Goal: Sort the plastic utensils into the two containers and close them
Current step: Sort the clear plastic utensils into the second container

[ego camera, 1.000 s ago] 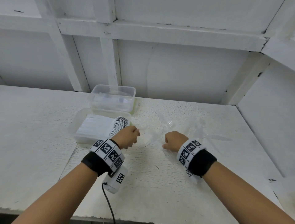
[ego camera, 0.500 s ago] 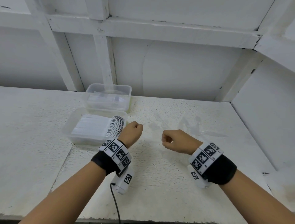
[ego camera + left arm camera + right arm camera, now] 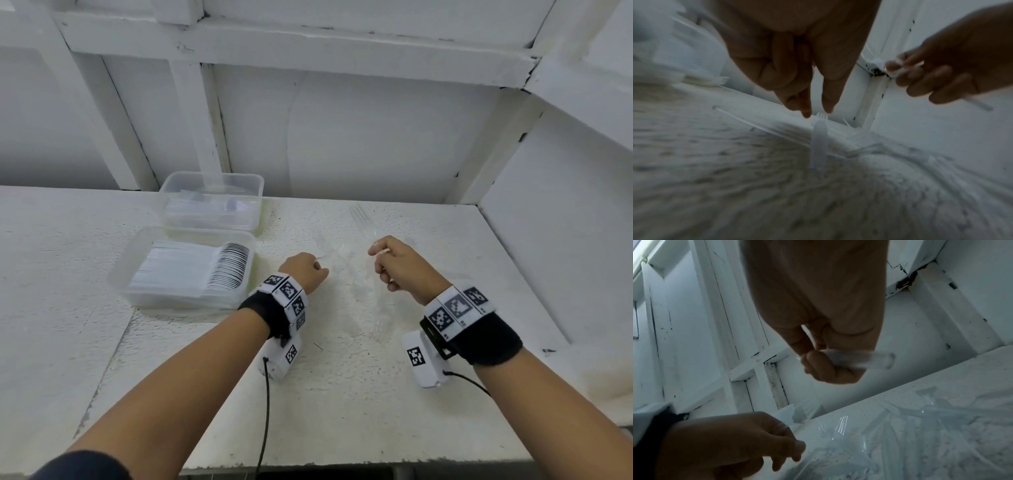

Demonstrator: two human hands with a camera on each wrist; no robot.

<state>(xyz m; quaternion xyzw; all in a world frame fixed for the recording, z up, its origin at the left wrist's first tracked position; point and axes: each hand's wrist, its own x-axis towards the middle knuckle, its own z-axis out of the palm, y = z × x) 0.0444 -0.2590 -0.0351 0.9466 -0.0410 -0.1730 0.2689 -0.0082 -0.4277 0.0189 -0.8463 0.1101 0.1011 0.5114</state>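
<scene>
Clear plastic utensils (image 3: 342,263) lie scattered on the white table (image 3: 342,394) between my hands; one fork (image 3: 359,216) lies farther back. My left hand (image 3: 305,270) pinches a clear fork (image 3: 819,142) at its neck between thumb and forefinger, handle pointing back toward the wrist. My right hand (image 3: 394,263) is raised a little above the pile, and its curled fingers hold a clear utensil (image 3: 859,359). At left stand two clear containers: the near container (image 3: 137,260) is full of stacked white utensils, and the far container (image 3: 253,181) holds a few clear ones. No lid shows on either.
A white panelled wall (image 3: 342,120) closes the back of the table and a side wall (image 3: 548,222) closes its right. The table's front edge (image 3: 342,460) runs just below my forearms. Cables hang from both wrist cameras.
The right hand has risen and moved back from the table with a clear utensil in its fingers. The left hand has shifted slightly right toward the pile. The head camera has tilted.
</scene>
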